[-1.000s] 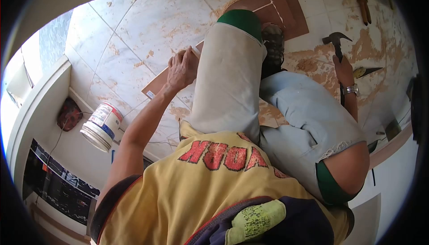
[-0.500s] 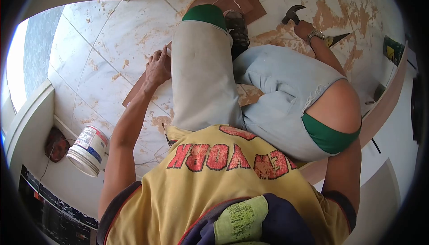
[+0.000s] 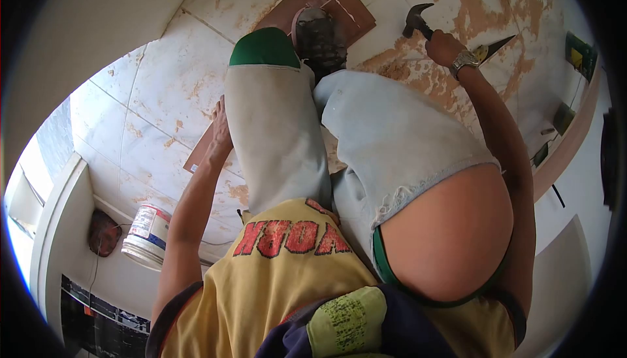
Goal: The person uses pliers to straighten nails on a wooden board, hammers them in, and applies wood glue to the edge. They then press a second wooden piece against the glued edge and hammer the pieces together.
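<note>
My right hand (image 3: 445, 49) is closed around the handle of a claw hammer (image 3: 417, 19), held out ahead on the right with its metal head pointing away from me. A watch (image 3: 464, 61) is on that wrist. Low on the left, my left hand (image 3: 222, 128) grips a narrow reddish-brown board (image 3: 198, 153) against the floor. My knee hides part of that hand and much of the board. Beside the right wrist, a handsaw (image 3: 496, 49) with a pointed dark blade lies on the floor.
Larger reddish-brown boards (image 3: 356, 19) lie beyond my shoe (image 3: 319, 38). A white bucket (image 3: 147, 234) stands at left near a wall opening. Brown patches (image 3: 480, 15) stain the tiled floor (image 3: 157, 83). A curved pale panel (image 3: 567, 162) and green items (image 3: 580, 54) are at right.
My view has shifted and my legs appear further left. The hammer remains in my right hand, near the floor. My left hand stays on the board, now more covered by my knee.
</note>
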The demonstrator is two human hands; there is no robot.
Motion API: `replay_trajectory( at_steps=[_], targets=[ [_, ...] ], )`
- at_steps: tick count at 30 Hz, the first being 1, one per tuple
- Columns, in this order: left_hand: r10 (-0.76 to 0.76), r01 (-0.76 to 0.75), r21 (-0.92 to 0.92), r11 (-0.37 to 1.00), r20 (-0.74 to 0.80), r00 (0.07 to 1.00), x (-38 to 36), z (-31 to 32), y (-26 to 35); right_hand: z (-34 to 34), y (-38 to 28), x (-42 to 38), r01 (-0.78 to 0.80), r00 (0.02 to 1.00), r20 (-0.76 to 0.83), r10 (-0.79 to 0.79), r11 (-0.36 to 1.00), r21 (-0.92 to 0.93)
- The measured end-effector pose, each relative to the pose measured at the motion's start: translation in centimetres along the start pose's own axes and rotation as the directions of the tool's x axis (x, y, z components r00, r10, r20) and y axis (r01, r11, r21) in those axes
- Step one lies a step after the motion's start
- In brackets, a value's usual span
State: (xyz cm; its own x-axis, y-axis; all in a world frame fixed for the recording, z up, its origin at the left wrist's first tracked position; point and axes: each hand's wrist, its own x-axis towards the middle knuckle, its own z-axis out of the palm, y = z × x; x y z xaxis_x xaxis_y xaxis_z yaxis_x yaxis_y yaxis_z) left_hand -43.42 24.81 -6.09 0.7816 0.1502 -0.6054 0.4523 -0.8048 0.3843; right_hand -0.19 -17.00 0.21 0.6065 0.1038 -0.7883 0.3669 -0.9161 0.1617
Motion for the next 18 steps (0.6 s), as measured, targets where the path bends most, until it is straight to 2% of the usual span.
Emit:
replay_trajectory(
  at_steps=[1, 3, 4, 6, 7, 8, 10, 11, 12, 14, 15, 17, 18],
  targets=[
    [0.025, -0.025, -0.044, 0.999, 0.003, 1.000, 0.5, -0.6, -0.5, -0.4, 0.2, -0.1, 0.002, 1.000, -0.013, -0.002, 1.000, -0.004],
    [0.078, -0.072, -0.226, 0.971, 0.018, 0.997, 2.1, -2.7, -1.8, -2.1, 0.8, -0.9, -0.033, 0.988, 0.153, -0.005, 0.970, 0.242],
    [0.106, -0.077, -0.378, 0.922, 0.056, 0.993, 3.7, -4.6, -1.9, -2.8, 1.0, -1.0, -0.059, 0.975, 0.223, -0.024, 0.932, 0.358],
    [-0.200, 0.123, -0.456, 0.881, -0.123, 0.972, 7.0, -7.8, -1.4, -2.5, 0.9, -1.3, -0.103, 0.982, 0.189, -0.001, 0.836, 0.539],
    [-0.185, 0.039, -0.445, 0.895, -0.289, 0.939, 9.4, -10.0, 0.1, -2.4, 0.6, -1.0, -0.111, 0.986, 0.167, 0.008, 0.775, 0.622],
    [-0.136, -0.038, -0.434, 0.900, -0.363, 0.922, 12.3, -11.8, 2.0, -2.2, 0.1, -1.0, -0.101, 0.990, 0.142, -0.013, 0.640, 0.762],
    [0.055, -0.196, -0.376, 0.906, -0.354, 0.934, 18.8, -15.6, 8.9, -2.6, -2.2, -0.9, -0.125, 0.987, 0.157, -0.029, 0.472, 0.873],
    [0.171, -0.332, -0.399, 0.855, -0.388, 0.905, 22.3, -15.4, 11.5, -3.0, -3.5, -0.9, -0.127, 0.989, 0.148, -0.027, 0.377, 0.917],
    [0.271, -0.414, -0.331, 0.848, -0.401, 0.875, 25.9, -15.0, 13.6, -3.5, -4.8, -1.0, -0.118, 0.988, 0.146, -0.056, 0.344, 0.931],
    [0.379, -0.510, -0.223, 0.831, -0.444, 0.812, 30.6, -14.9, 18.6, -3.9, -6.0, -0.8, -0.124, 0.978, 0.185, -0.095, 0.447, 0.886],
    [0.366, -0.477, -0.261, 0.839, -0.378, 0.851, 31.8, -14.1, 19.6, -4.6, -6.1, -0.9, -0.132, 0.970, 0.214, -0.118, 0.486, 0.864],
    [0.338, -0.410, -0.313, 0.857, -0.260, 0.905, 34.2, -13.3, 20.6, -6.9, -4.6, -1.0, -0.090, 0.977, 0.176, -0.118, 0.519, 0.850],
    [0.325, -0.390, -0.281, 0.877, -0.249, 0.912, 34.7, -12.7, 20.2, -7.0, -3.3, -0.6, -0.036, 0.992, 0.092, -0.085, 0.507, 0.861]
  ],
)
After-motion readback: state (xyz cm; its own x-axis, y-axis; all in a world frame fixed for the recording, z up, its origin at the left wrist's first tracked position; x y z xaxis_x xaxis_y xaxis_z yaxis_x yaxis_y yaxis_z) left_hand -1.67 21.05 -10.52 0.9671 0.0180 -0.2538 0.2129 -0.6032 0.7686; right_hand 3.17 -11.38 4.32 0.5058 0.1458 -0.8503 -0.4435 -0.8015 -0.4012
